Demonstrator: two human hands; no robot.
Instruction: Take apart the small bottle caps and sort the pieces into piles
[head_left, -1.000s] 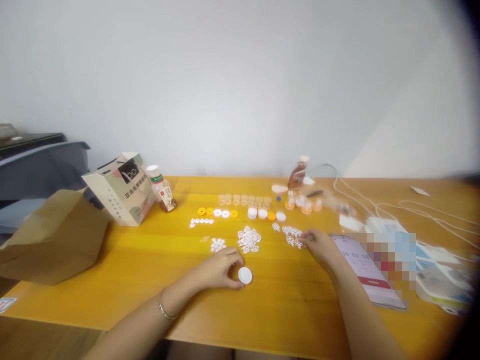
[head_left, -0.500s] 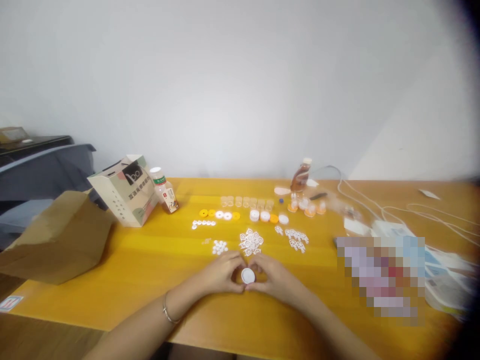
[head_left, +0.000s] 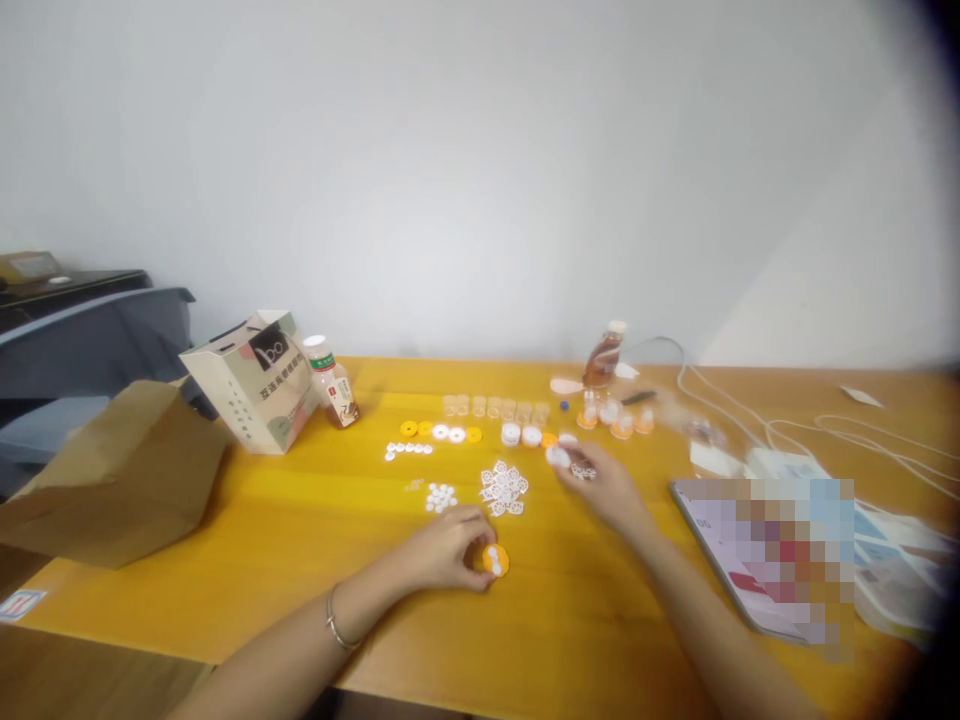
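One orange cap (head_left: 505, 566), white at its middle, is held between thumb and fingers of the left hand (head_left: 448, 548), toward the front of the table (head_left: 300, 560). The right hand (head_left: 606, 488) pinches a white disc (head_left: 557, 457) just before the disc row (head_left: 531, 436), right of the lattice pile (head_left: 504, 488). White beads (head_left: 441, 497) lie beyond the left hand.
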